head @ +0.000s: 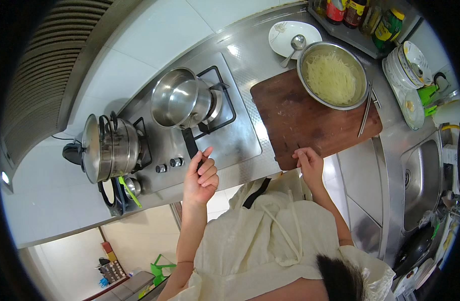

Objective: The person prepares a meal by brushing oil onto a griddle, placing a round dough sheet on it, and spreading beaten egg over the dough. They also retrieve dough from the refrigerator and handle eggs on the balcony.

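My left hand (202,175) is wrapped around the black handle (190,143) of a stainless steel saucepan (175,98). The pan sits over the right burner of a gas hob, and no food shows inside it. At the front edge of a wooden cutting board (286,109), my right hand (309,161) has its fingers curled together with nothing visible in them. Pale shredded strips (330,78), possibly potato, fill a metal bowl (361,99) on the far right part of the board. A pair of metal chopsticks (364,113) lies to the right of the bowl.
A lidded steel steamer pot (105,148) stands on the left burner. Behind the board, a spoon (298,43) rests on a white plate (280,35). Bottles (388,30) line a back shelf. Stacked bowls (399,71) and a sink (422,173) are at the right.
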### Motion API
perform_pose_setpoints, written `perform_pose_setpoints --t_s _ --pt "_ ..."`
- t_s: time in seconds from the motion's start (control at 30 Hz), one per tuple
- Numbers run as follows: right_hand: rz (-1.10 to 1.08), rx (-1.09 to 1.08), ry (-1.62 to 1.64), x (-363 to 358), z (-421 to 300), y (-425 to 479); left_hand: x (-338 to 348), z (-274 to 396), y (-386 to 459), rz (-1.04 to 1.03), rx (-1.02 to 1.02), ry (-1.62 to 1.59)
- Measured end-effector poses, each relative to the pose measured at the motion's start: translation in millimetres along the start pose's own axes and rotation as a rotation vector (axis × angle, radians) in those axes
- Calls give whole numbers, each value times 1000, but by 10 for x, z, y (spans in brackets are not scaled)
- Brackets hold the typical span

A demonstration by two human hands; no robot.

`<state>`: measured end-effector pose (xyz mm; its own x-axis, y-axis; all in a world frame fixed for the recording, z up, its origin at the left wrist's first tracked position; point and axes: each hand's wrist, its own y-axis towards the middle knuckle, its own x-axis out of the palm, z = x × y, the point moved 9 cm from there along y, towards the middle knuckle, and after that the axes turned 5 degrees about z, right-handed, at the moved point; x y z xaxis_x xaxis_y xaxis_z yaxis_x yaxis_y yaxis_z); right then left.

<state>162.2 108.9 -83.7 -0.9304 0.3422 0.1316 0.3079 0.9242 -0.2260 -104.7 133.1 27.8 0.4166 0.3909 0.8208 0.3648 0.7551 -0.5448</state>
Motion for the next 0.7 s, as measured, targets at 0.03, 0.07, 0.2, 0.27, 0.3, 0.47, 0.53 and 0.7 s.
perform_pose_setpoints --t_s 0.03,0.07,0.2,0.27,0.3,0.47,0.53,0.7 --pt "13 4 0 -5 -6 7 7 -4 -2 4 -1 -2" --pt "26 9 1 -12 -12 13 11 -6 -5 8 -3 -3" --pt "59 48 -7 -26 -11 19 18 -11 -22 46 -8 -1" --pt "79 60 1 -43 -1 18 36 0 -21 54 -10 2" --pt "90 46 -6 -54 1 20 52 11 -20 58 -10 -1" --pt "149 5 -44 -69 -41 18 104 46 -23 75 -6 21" --pt "142 -7 -56 -68 -31 26 104 35 -24 74 -2 17" --pt "145 -52 -108 -53 -56 23 118 26 -28 91 -3 25"
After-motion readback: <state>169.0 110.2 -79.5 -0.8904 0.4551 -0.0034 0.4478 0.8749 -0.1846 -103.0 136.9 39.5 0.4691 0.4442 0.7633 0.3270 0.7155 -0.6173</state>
